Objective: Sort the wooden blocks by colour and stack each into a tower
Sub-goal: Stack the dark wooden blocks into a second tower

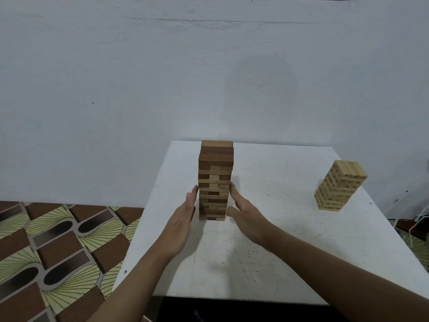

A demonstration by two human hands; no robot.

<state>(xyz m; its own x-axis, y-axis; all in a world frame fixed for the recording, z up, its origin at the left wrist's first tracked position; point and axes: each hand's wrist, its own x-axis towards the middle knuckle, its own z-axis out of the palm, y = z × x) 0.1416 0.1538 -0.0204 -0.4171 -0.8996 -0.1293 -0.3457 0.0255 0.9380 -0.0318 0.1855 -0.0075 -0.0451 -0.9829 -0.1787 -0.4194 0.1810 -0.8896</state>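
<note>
A tall tower of mixed dark and light brown wooden blocks (216,180) stands on the white table (267,228), toward its far left. My left hand (183,214) is flat and open against the tower's left side, fingers straight. My right hand (243,210) is flat and open at the tower's right side, fingertips touching it about halfway up. Neither hand holds a block. A shorter tower of pale blocks (340,185) stands apart near the table's right edge.
A white wall (209,77) rises directly behind the table. A patterned brown and green floor (58,247) lies to the left. The table's left and front edges are close to my forearms.
</note>
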